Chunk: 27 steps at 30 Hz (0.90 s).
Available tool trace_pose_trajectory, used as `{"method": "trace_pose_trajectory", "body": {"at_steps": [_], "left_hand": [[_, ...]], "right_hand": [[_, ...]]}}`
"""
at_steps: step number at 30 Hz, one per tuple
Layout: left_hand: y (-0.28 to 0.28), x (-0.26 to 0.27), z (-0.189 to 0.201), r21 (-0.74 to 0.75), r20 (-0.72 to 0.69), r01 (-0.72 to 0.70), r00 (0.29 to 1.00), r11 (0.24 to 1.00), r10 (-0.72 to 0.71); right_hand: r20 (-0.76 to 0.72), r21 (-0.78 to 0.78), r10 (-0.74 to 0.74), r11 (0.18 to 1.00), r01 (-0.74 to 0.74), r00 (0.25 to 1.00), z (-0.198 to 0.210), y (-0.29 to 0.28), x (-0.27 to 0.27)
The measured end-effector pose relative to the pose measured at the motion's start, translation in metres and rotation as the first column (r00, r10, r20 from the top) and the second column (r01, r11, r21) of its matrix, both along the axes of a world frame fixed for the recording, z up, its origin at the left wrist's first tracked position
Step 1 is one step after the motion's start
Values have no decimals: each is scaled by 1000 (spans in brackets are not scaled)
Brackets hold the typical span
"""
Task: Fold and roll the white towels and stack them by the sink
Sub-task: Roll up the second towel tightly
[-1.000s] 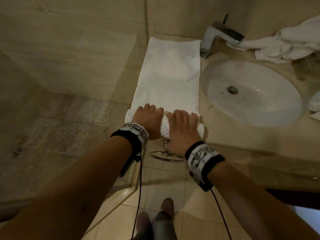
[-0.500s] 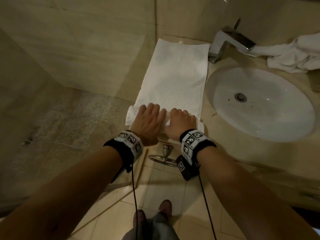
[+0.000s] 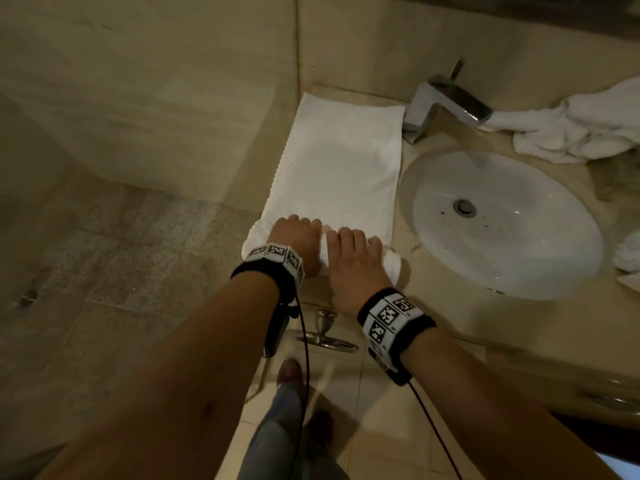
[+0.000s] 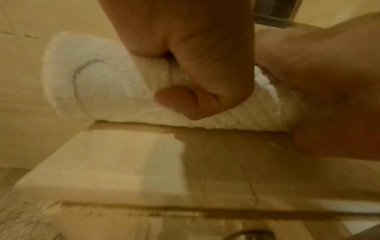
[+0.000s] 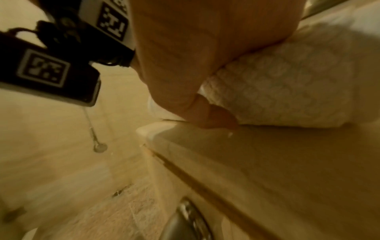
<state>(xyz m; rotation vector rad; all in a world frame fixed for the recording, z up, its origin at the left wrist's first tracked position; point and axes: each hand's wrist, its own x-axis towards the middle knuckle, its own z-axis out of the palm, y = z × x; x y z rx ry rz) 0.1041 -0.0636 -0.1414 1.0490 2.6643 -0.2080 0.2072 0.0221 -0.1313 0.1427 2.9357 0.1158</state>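
A white waffle towel, folded into a long strip, lies on the counter left of the sink. Its near end is rolled into a thick roll close to the counter's front edge. My left hand grips the left part of the roll. In the left wrist view its fingers curl over the roll and the thumb tucks in at the near side. My right hand lies over the right part, with fingers across the top. The right wrist view shows its thumb behind the roll.
The white sink sits right of the towel, with a chrome faucet behind it. Crumpled white towels lie at the back right, more white cloth at the right edge. A chrome towel ring hangs below the counter edge. A wall bounds the left.
The roll has turned a little farther up the strip and looks thicker. My left fingers went from lying flat to curling over it, and my right hand moved forward on top.
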Motion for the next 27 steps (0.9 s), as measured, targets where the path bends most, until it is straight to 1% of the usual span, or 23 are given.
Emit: {"method": "trace_pose_trajectory", "body": {"at_steps": [3, 5, 6, 8, 9, 11, 13, 15, 17, 19, 21, 24, 26, 27], "left_hand": [[7, -12, 7, -20, 108, -37, 993, 999, 39], [5, -15, 7, 43, 172, -86, 982, 995, 77], [3, -15, 6, 88, 180, -92, 981, 992, 75], [-4, -15, 6, 145, 125, -16, 992, 989, -2], [-6, -14, 7, 131, 80, 48, 995, 990, -59], [-5, -17, 13, 44, -38, 199, 980, 979, -197], [-1, -18, 18, -17, -101, 294, 950, 956, -295], [5, -22, 18, -15, -72, 312, 947, 950, -312], [13, -27, 16, 34, 17, 290, 957, 957, -290], [24, -31, 16, 13, 95, 249, 964, 968, -249], [33, -36, 16, -41, 124, 238, 965, 970, -232], [39, -41, 14, -128, 124, 280, 956, 951, -265], [44, -47, 13, -188, 176, 284, 952, 940, -252], [46, -51, 12, -205, 211, 275, 949, 939, -232]], "right_hand": [[45, -38, -65, 997, 67, 997, 1, 8, -32], [103, -103, -110, 987, 121, 989, 3, 15, -51], [131, -127, -111, 984, 127, 985, 3, 18, -58], [191, -173, -96, 976, 130, 977, 6, 25, -69], [218, -202, -95, 969, 140, 971, 7, 28, -71], [257, -264, -120, 946, 189, 959, 12, 34, -77], [277, -308, -164, 918, 249, 947, 15, 38, -80], [308, -332, -175, 902, 278, 935, 17, 40, -82], [334, -344, -168, 895, 286, 928, 19, 42, -83], [348, -359, -164, 886, 293, 923, 20, 42, -84], [324, -335, -164, 901, 275, 932, 20, 42, -83], [235, -149, -104, 979, 142, 966, 21, 37, -72], [202, -73, -73, 993, 89, 977, 20, 31, -63], [173, -67, -79, 994, 91, 982, 19, 28, -61]]}}
